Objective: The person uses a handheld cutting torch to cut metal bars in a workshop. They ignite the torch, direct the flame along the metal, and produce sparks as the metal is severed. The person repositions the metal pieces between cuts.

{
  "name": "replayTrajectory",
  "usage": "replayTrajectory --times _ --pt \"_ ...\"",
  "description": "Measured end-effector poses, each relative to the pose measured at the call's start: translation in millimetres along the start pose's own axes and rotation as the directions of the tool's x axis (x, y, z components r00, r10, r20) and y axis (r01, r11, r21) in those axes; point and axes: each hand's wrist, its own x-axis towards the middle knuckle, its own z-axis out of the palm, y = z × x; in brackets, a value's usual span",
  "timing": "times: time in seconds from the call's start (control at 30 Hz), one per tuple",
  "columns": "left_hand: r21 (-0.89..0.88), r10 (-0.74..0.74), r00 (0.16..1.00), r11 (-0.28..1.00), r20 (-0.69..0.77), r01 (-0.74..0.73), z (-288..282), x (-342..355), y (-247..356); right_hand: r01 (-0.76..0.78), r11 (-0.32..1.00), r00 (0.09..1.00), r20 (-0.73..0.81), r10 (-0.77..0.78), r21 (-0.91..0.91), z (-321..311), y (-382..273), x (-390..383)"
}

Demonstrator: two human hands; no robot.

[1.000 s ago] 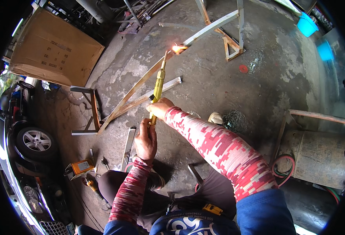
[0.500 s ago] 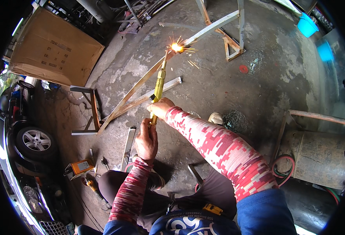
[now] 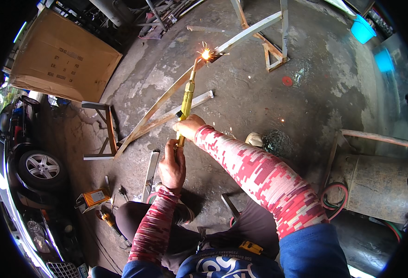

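A yellow cutting torch (image 3: 186, 99) runs from my hands up to a long angled metal bar (image 3: 241, 36), where its tip throws a bright spark (image 3: 206, 54). My right hand (image 3: 188, 126) grips the torch body from the right. My left hand (image 3: 172, 163) holds the torch's lower end just below it. Both forearms wear red and pink patterned sleeves. The bar slopes down to the left toward the concrete floor.
A second metal bar (image 3: 171, 116) lies under the first. A large cardboard box (image 3: 60, 58) stands at upper left, a small metal stand (image 3: 104, 132) beside it, a car wheel (image 3: 39, 167) far left. A metal frame (image 3: 273, 46) is behind; a drum (image 3: 375, 180) with hoses lies right.
The spark at the torch tip has stayed bright and shifted slightly along the bar. Both hands hold the torch in nearly the same place.
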Motion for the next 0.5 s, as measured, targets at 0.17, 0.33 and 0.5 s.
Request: replayTrajectory --times 0.17,0.33,0.5 --pt "-0.008 -0.008 1.0 1.0 -0.003 0.008 0.5 0.3 0.4 -0.003 1.0 1.0 0.005 0.003 -0.03 -1.0 0.5 0.7" --pt "-0.022 -0.05 0.999 0.999 -0.003 0.05 0.3 0.4 0.3 0.014 0.998 1.0 0.018 -0.013 -0.058 -2.1 -0.7 1.0" --pt "-0.011 -0.03 0.999 0.999 -0.015 0.03 -0.3 -1.4 0.9 -0.001 0.998 1.0 0.011 0.001 -0.067 -3.8 -1.7 -2.5"
